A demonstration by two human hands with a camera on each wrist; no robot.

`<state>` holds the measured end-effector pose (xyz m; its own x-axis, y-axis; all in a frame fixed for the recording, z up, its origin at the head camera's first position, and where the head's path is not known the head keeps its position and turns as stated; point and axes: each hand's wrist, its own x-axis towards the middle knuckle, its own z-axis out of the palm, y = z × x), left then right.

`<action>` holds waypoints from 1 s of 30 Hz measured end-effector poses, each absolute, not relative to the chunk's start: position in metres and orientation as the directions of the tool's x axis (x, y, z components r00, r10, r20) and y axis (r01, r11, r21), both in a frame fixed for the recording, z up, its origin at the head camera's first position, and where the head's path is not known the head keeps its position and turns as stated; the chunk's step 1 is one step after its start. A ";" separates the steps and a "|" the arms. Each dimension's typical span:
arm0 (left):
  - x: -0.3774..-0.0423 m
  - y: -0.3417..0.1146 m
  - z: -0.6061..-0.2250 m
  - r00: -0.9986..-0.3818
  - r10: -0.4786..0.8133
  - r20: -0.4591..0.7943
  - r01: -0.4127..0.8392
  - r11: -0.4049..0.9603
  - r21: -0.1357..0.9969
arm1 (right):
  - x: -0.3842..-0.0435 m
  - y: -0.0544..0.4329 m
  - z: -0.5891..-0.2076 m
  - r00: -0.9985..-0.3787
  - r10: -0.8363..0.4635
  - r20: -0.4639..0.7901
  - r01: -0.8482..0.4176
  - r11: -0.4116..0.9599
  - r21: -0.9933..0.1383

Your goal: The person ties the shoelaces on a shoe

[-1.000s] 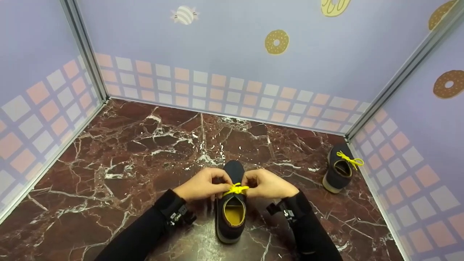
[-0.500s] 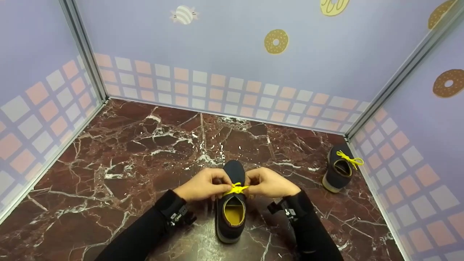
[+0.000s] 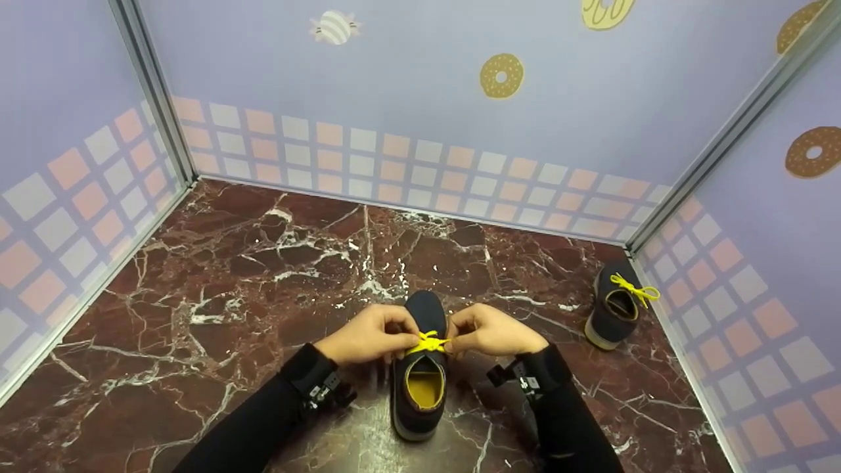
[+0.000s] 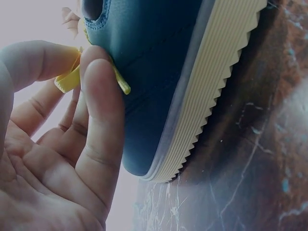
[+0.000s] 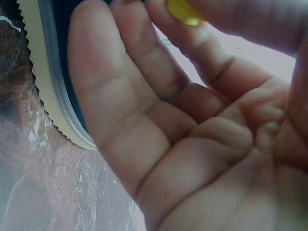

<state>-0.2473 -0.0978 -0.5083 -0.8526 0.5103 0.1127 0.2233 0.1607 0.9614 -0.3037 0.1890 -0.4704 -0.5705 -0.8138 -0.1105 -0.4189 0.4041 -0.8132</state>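
Note:
A dark navy shoe (image 3: pixel 426 310) with a yellow lining stands on the floor between my hands, toe pointing away. Its yellow shoelace (image 3: pixel 430 342) is tied in a bow over the tongue. From the left side, my left hand (image 3: pixel 368 336) pinches a lace loop (image 4: pixel 70 81) between thumb and finger; a loose lace end hangs beside it against the shoe's side. On the other side my right hand (image 3: pixel 496 332) pinches a piece of yellow lace (image 5: pixel 183 10) between thumb and finger, its other fingers lying along the shoe. The knot is partly hidden by fingertips in the wrist views.
A matching navy shoe (image 3: pixel 612 318) with a tied yellow bow stands at the right, close to the side wall. Lilac panels (image 3: pixel 420 79) with printed sweets enclose the reddish-brown marbled floor (image 3: pixel 276 282) on three sides. Each wrist wears a strapped camera.
My right hand has shifted slightly to the right, away from the knot, still pinching the lace. The left hand and the shoe have hardly moved.

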 end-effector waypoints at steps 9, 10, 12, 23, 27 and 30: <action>-0.248 -0.099 -0.508 -0.841 0.529 0.112 0.229 0.161 0.960 | -0.305 0.192 -0.470 -0.583 -0.802 -0.132 -0.419 0.436 -0.796; -0.248 -0.100 -0.508 -0.841 0.530 0.110 0.228 0.163 0.960 | -0.304 0.192 -0.470 -0.585 -0.800 -0.135 -0.417 0.439 -0.795; -0.248 -0.100 -0.508 -0.841 0.531 0.107 0.227 0.166 0.960 | -0.303 0.191 -0.470 -0.588 -0.796 -0.142 -0.409 0.445 -0.797; -0.249 -0.100 -0.508 -0.842 0.529 0.104 0.230 0.177 0.957 | -0.302 0.188 -0.469 -0.607 -0.786 -0.116 -0.400 0.429 -0.810; -0.248 -0.100 -0.508 -0.845 0.525 0.101 0.230 0.187 0.955 | -0.301 0.187 -0.470 -0.613 -0.782 -0.117 -0.391 0.429 -0.814; -0.248 -0.100 -0.508 -0.843 0.528 0.101 0.232 0.188 0.954 | -0.300 0.186 -0.470 -0.624 -0.773 -0.116 -0.391 0.437 -0.810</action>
<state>-0.2480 -0.0999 -0.5077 -0.8429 0.5285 0.1012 0.2323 0.1879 0.9543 -0.3001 0.1861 -0.4701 -0.6238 -0.7729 -0.1164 -0.3906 0.4372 -0.8101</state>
